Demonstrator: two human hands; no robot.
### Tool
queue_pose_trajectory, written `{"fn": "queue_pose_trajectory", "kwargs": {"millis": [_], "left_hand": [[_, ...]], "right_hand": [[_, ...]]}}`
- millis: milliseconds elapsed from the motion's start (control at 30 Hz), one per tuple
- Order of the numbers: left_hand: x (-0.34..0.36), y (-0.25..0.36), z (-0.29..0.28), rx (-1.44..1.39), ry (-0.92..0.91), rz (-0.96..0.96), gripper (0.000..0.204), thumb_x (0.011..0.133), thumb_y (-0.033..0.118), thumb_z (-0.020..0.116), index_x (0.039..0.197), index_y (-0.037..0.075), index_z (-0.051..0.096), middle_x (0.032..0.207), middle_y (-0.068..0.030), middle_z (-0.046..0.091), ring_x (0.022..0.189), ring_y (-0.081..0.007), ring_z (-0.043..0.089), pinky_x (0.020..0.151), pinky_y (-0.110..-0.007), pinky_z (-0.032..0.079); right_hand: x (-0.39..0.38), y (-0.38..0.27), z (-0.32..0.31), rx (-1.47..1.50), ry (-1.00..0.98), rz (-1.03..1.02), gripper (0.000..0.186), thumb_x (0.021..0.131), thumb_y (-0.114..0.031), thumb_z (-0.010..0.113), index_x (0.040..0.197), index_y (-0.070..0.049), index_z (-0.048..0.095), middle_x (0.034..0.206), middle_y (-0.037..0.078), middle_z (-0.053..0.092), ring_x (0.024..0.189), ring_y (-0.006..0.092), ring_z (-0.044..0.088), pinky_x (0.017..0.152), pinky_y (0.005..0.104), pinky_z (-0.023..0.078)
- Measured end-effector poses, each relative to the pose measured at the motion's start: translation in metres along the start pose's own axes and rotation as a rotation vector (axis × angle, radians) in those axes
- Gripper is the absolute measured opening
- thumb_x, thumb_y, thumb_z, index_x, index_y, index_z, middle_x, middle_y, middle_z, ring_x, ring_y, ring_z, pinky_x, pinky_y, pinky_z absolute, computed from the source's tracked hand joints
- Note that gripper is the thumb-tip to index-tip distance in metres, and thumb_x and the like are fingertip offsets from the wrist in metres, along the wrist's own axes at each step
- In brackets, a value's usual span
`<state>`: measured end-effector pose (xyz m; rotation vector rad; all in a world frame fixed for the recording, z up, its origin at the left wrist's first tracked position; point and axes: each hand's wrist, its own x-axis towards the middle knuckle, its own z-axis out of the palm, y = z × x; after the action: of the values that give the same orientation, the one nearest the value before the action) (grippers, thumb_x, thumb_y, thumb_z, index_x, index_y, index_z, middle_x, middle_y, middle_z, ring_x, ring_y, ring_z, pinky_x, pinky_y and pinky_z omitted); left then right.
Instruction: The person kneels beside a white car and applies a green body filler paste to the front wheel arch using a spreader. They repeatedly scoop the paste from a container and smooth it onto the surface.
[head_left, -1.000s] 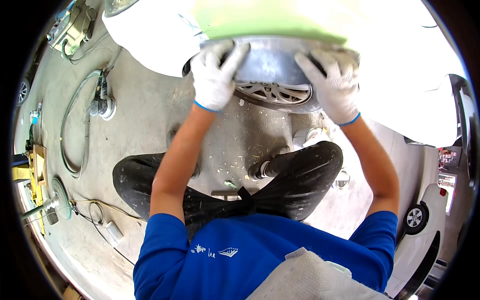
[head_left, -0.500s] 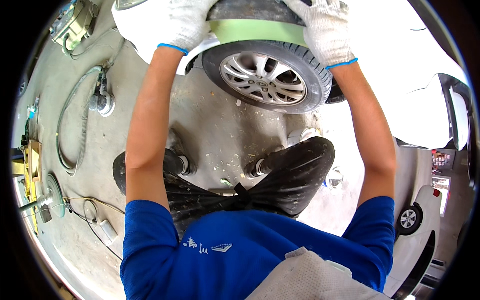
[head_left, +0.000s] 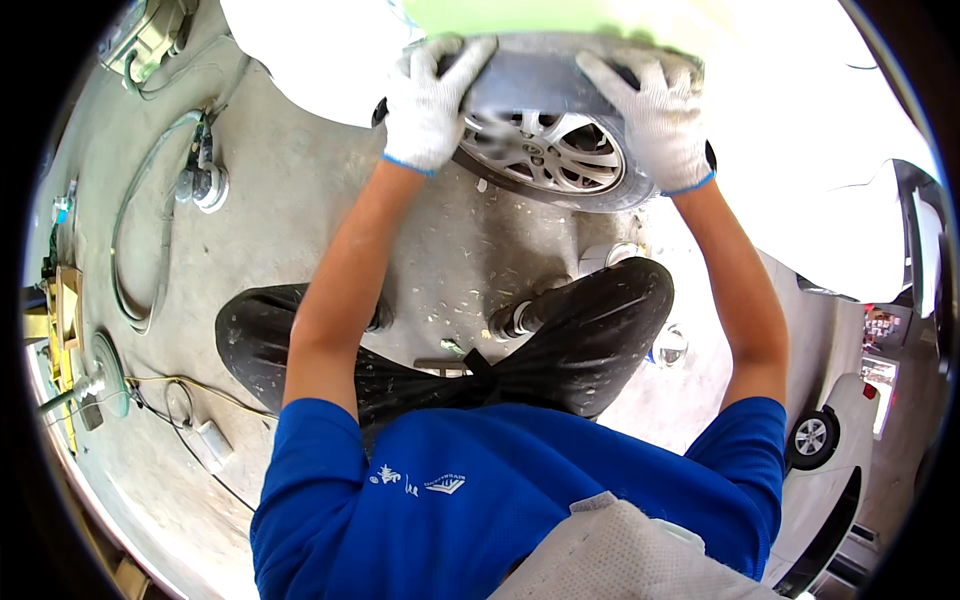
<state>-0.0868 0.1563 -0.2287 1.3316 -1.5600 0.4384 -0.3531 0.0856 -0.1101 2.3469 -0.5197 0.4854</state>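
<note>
Both my hands wear white knit gloves with blue cuffs. My left hand point(head_left: 428, 105) grips the left end of a dark grey flexible sheet point(head_left: 540, 82), its thumb and fingers on the edge. The sheet's right end is in my right hand point(head_left: 655, 118), thumb lying across its face. Stretched between the hands, it hangs in front of the upper part of a car wheel point(head_left: 565, 160) with a silver alloy rim. Behind it shows a pale green patch point(head_left: 570, 18) on the white car body point(head_left: 310, 65). Fingertips behind the sheet are partly hidden.
On the floor at left lies a round sander point(head_left: 203, 187) with a looped hose point(head_left: 120, 250). A white tub point(head_left: 607, 256) stands below the wheel, near my right knee; another container point(head_left: 670, 345) is beside that knee. A second white car point(head_left: 825, 490) is at right.
Both hands have come down and nearer me, bringing the dark sheet from above the green patch to in front of the wheel's top. My left hand has also moved right.
</note>
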Motion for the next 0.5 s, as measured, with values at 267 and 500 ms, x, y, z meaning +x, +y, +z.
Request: {"fn": "queue_pose_trajectory", "kwargs": {"millis": [267, 500], "left_hand": [[0.085, -0.001, -0.064, 0.117, -0.088, 0.086, 0.082, 0.068, -0.005, 0.079, 0.140, 0.029, 0.062, 0.127, -0.0088, 0.062, 0.114, -0.0339, 0.058, 0.097, -0.045, 0.051], [0.108, -0.016, -0.064, 0.219, -0.161, 0.088, 0.084, 0.067, -0.001, 0.082, 0.141, 0.032, 0.061, 0.128, -0.0073, 0.062, 0.115, -0.0339, 0.057, 0.098, -0.045, 0.051]], "right_hand": [[0.060, 0.020, -0.043, -0.091, 0.048, 0.041, 0.060, 0.083, -0.005, 0.068, 0.136, -0.033, 0.065, 0.126, 0.004, 0.061, 0.114, 0.0281, 0.058, 0.101, 0.0469, 0.045], [0.090, 0.019, -0.033, -0.098, 0.068, 0.066, 0.059, 0.083, -0.006, 0.067, 0.136, -0.033, 0.065, 0.125, 0.004, 0.061, 0.114, 0.0279, 0.058, 0.101, 0.0472, 0.045]]}}
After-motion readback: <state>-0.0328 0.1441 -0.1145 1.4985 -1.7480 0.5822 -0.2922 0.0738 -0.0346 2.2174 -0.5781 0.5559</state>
